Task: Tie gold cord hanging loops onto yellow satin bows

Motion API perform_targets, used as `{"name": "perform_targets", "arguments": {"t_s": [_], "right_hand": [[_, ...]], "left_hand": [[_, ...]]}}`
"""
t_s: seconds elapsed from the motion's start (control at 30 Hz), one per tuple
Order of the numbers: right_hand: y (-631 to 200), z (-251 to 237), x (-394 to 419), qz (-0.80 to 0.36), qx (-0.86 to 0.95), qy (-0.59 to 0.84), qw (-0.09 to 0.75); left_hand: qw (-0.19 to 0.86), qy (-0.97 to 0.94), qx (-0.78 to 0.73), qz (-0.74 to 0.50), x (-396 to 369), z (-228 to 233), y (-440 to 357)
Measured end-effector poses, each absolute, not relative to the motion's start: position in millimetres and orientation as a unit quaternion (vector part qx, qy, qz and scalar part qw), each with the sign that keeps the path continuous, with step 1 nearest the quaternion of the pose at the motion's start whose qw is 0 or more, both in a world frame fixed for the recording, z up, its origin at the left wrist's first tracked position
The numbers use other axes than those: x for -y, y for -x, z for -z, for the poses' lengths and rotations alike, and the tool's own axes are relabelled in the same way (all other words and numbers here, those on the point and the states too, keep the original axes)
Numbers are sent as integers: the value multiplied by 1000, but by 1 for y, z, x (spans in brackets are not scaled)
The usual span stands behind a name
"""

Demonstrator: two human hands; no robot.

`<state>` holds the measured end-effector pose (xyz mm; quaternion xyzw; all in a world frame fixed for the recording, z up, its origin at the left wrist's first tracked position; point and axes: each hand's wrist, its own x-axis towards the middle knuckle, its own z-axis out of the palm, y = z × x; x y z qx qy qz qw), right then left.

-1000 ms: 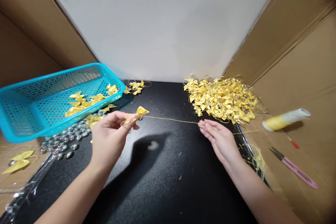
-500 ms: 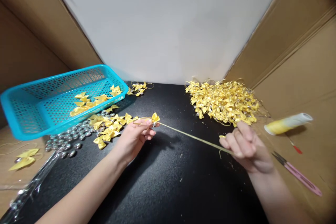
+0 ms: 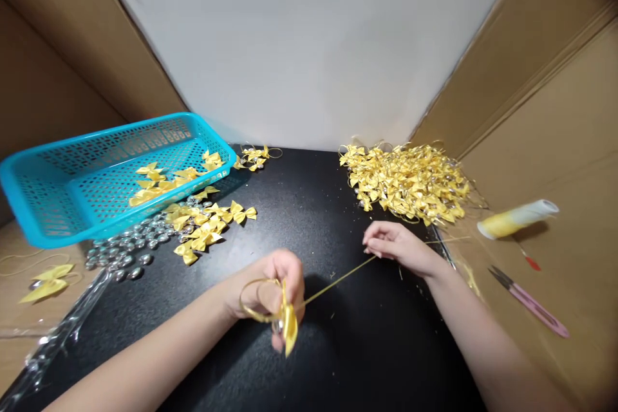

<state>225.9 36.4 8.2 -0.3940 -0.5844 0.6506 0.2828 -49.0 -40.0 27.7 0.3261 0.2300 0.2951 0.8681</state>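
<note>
My left hand (image 3: 284,277) is closed on a yellow ribbon bow (image 3: 290,329) near the front of the black table. A silver bead (image 3: 277,326) sits against the bow, and a loop of gold cord (image 3: 241,299) stands out to its left. From the bow a thin gold cord (image 3: 340,277) runs up to the right. My right hand (image 3: 393,246) pinches this cord between thumb and fingers, and its loose end stretches past the wrist toward the cardboard.
At left stands a turquoise basket (image 3: 43,161) with yellow bows, beside silver beads (image 3: 128,251) and loose bows (image 3: 207,232). A heap of finished-looking bows (image 3: 405,183) lies at back right. Thread snips (image 3: 528,302), a yellow-white spool (image 3: 519,219) and a red-handled tool (image 3: 532,262) lie right.
My left hand has come nearer and turned, bringing the bow and cord loop forward. My right hand has moved left and now pinches the cord closer to the bow.
</note>
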Motion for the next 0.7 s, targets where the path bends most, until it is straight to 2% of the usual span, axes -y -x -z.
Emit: {"name": "perform_targets", "arguments": {"t_s": [0.1, 0.17, 0.33, 0.43, 0.57, 0.7], "right_hand": [[-211, 1, -38, -628, 573, 413, 326], [-206, 6, -39, -613, 567, 427, 348], [-204, 14, -40, -566, 548, 456, 414], [-208, 18, -43, -524, 523, 481, 470], [-212, 14, -37, -465, 492, 506, 535], [-200, -5, -13, -441, 513, 499, 541]], "left_hand": [[898, -353, -188, -183, 44, -27, 32], [904, -353, -170, -169, 44, -26, 21], [881, -279, -180, -336, 44, -24, 5], [841, -248, -242, -415, 40, -21, 5], [782, -235, -349, -459, 32, -16, 9], [736, -252, -419, -469, 28, -11, 10]]}}
